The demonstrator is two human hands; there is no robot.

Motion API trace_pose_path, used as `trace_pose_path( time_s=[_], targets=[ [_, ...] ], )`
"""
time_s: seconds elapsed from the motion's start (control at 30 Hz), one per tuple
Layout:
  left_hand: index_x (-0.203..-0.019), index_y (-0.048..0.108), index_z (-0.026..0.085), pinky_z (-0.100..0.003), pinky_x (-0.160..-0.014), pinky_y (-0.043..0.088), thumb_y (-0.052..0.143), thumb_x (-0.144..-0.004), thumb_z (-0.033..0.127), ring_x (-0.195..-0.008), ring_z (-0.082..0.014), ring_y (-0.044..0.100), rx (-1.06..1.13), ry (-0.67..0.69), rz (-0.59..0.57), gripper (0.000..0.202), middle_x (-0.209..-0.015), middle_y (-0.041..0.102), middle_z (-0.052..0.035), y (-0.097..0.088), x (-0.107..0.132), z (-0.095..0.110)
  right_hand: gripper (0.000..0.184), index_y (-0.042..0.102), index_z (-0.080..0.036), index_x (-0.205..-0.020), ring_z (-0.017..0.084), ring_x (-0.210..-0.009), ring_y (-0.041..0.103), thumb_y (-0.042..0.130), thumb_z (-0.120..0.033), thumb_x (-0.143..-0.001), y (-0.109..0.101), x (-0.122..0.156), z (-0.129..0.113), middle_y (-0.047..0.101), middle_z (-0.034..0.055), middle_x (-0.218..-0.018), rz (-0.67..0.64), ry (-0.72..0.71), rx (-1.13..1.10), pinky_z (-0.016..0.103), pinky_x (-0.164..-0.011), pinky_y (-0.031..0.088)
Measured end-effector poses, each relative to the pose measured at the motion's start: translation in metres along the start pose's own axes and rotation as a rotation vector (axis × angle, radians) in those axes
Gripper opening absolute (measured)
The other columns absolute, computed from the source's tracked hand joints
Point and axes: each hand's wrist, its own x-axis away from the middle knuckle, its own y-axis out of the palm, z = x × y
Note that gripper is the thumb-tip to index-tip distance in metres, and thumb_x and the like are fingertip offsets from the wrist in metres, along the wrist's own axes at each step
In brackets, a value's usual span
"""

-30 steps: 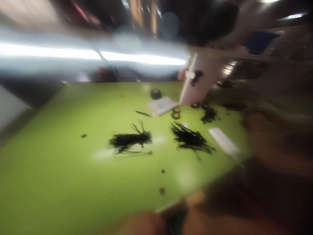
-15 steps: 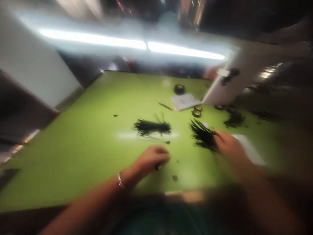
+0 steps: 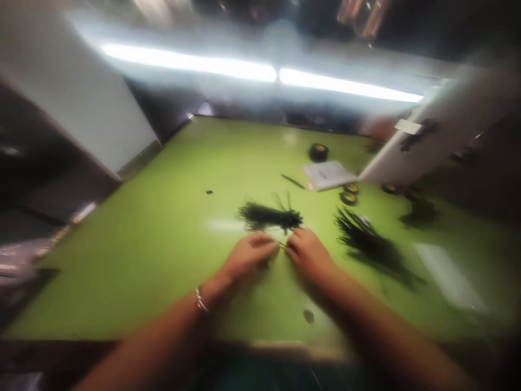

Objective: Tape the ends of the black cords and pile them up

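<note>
My left hand [image 3: 255, 251] and my right hand [image 3: 308, 251] face each other over the green table [image 3: 163, 244], fingers pinched. A thin dark cord [image 3: 282, 246] spans the small gap between my fingertips; both hands grip it. Just beyond them lies a bundle of black looped cords [image 3: 268, 215], gathered at its right end. To the right of my right hand rests a second bundle of black cords [image 3: 372, 241], spread loosely and touched by neither hand. The cord's ends are hidden in my fingers.
Farther back are a black tape roll [image 3: 318, 152], a white notepad [image 3: 329, 175], a dark pen [image 3: 293, 181] and smaller tape rolls [image 3: 349, 197]. A white panel [image 3: 411, 141] rises on the right. A small dark piece [image 3: 308, 315] lies near the front edge.
My right hand has let go of the right bundle and come left to meet my left hand at the thin cord. The view has shifted slightly.
</note>
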Motion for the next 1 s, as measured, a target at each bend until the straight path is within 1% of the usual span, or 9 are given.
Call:
trace_pose_path(
  time_s=[0.13, 0.3, 0.4, 0.53, 0.63, 0.73, 0.8, 0.9, 1.0],
  targets=[
    [-0.083, 0.071, 0.014, -0.023, -0.051, 0.039, 0.076, -0.071, 0.035, -0.055, -0.0095, 0.049, -0.170, 0.048, 0.029, 0.025, -0.068, 0.061, -0.0017, -0.003, 0.001, 0.000, 0.017, 0.053, -0.020, -0.070, 0.018, -0.073, 0.050, 0.053, -0.014, -0.086, -0.005, 0.006, 0.007, 0.059, 0.0042, -0.074, 0.053, 0.079, -0.134, 0.031, -0.068, 0.042],
    [-0.078, 0.071, 0.016, -0.025, -0.065, 0.047, 0.075, -0.071, 0.032, -0.075, -0.0150, 0.060, -0.352, 0.109, 0.083, 0.018, -0.088, 0.068, -0.0055, 0.000, 0.002, 0.001, 0.016, 0.050, -0.021, -0.081, 0.012, -0.054, 0.047, 0.042, -0.030, -0.092, -0.039, 0.016, 0.008, 0.054, -0.0037, -0.061, 0.006, 0.346, -0.695, 0.025, -0.054, 0.038],
    [-0.078, 0.070, 0.016, -0.026, -0.066, 0.048, 0.073, -0.073, 0.031, -0.078, -0.0168, 0.061, -0.432, 0.134, 0.049, 0.016, -0.087, 0.068, -0.0057, 0.003, 0.002, -0.002, 0.019, 0.055, -0.021, -0.096, 0.012, -0.056, 0.045, 0.044, -0.035, -0.091, -0.045, 0.019, -0.005, 0.050, -0.0045, -0.063, 0.038, 0.326, -0.866, 0.025, -0.055, 0.039],
    [-0.080, 0.069, 0.016, -0.027, -0.067, 0.049, 0.070, -0.075, 0.025, -0.076, -0.0169, 0.062, -0.565, 0.249, 0.026, 0.010, -0.083, 0.067, -0.0046, 0.005, 0.002, -0.009, 0.034, 0.055, -0.018, -0.115, 0.011, -0.057, 0.042, 0.056, -0.032, -0.084, -0.037, 0.019, -0.027, 0.042, -0.0062, -0.064, -0.019, 0.335, -0.883, 0.024, -0.056, 0.038],
    [-0.086, 0.066, 0.019, -0.028, -0.069, 0.048, 0.066, -0.077, 0.019, -0.078, -0.0166, 0.060, -0.710, 0.413, 0.047, 0.009, -0.087, 0.065, -0.0039, 0.004, 0.003, -0.011, 0.027, 0.061, -0.018, -0.101, 0.010, -0.055, 0.038, 0.063, -0.031, -0.078, -0.032, 0.017, -0.035, 0.038, -0.0075, -0.060, -0.078, 0.418, -0.881, 0.023, -0.053, 0.035],
    [-0.087, 0.063, 0.019, -0.031, -0.075, 0.047, 0.063, -0.078, 0.013, -0.083, -0.0182, 0.057, -0.855, 0.576, 0.069, 0.011, -0.088, 0.062, -0.0041, 0.004, 0.004, -0.010, 0.014, 0.063, -0.017, -0.080, 0.010, -0.056, 0.042, 0.063, -0.030, -0.076, -0.029, 0.016, -0.035, 0.048, -0.0051, -0.059, -0.105, 0.472, -0.920, 0.023, -0.055, 0.036],
    [-0.086, 0.060, 0.018, -0.033, -0.076, 0.047, 0.061, -0.079, 0.013, -0.083, -0.0191, 0.055, -0.929, 0.653, 0.058, 0.008, -0.086, 0.060, -0.0046, 0.004, 0.005, -0.010, 0.013, 0.063, -0.016, -0.076, 0.011, -0.061, 0.048, 0.062, -0.029, -0.076, -0.027, 0.016, -0.034, 0.056, -0.0023, -0.065, -0.114, 0.493, -0.972, 0.025, -0.060, 0.039],
    [-0.084, 0.059, 0.018, -0.033, -0.075, 0.046, 0.059, -0.081, 0.015, -0.082, -0.0195, 0.054, -0.976, 0.709, 0.035, 0.004, -0.084, 0.058, -0.0051, 0.005, 0.004, -0.011, 0.015, 0.064, -0.015, -0.075, 0.013, -0.066, 0.052, 0.060, -0.029, -0.079, -0.025, 0.016, -0.032, 0.061, -0.0003, -0.069, -0.130, 0.478, -1.015, 0.025, -0.066, 0.042],
    [-0.087, 0.061, 0.018, -0.033, -0.078, 0.046, 0.061, -0.081, 0.016, -0.084, -0.0192, 0.054, -0.936, 0.657, -0.009, 0.006, -0.087, 0.060, -0.0050, 0.006, 0.005, -0.010, 0.017, 0.062, -0.016, -0.074, 0.013, -0.068, 0.051, 0.057, -0.031, -0.082, -0.025, 0.015, -0.030, 0.060, -0.0006, -0.070, -0.090, 0.435, -0.992, 0.025, -0.065, 0.041]
  ],
)
